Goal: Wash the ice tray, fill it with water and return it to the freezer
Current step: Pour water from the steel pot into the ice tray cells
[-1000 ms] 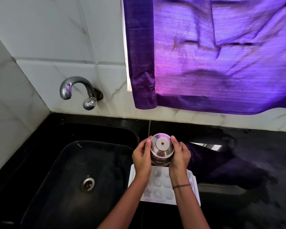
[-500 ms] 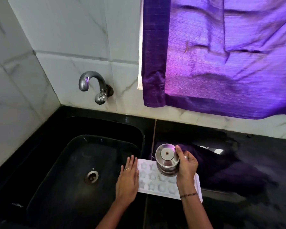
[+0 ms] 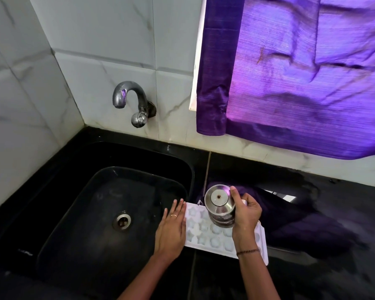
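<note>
A white ice tray (image 3: pixel 206 232) with star and round moulds lies on the black counter, just right of the sink. My right hand (image 3: pixel 246 213) grips a steel bottle (image 3: pixel 219 204) held over the tray's far half, its shiny lid towards the camera. My left hand (image 3: pixel 171 229) lies flat, fingers together, against the tray's left edge at the sink rim, holding nothing. Whether water runs from the bottle or stands in the moulds is not clear.
The black sink (image 3: pixel 80 213) with its drain (image 3: pixel 122 220) is to the left. A chrome tap (image 3: pixel 131 102) juts from the tiled wall above it. A purple curtain (image 3: pixel 301 79) hangs at the upper right. Black counter (image 3: pixel 333 234) stretches right.
My left hand has let go of the bottle and dropped to the tray's left edge. My right hand alone holds the bottle. The view has shifted left.
</note>
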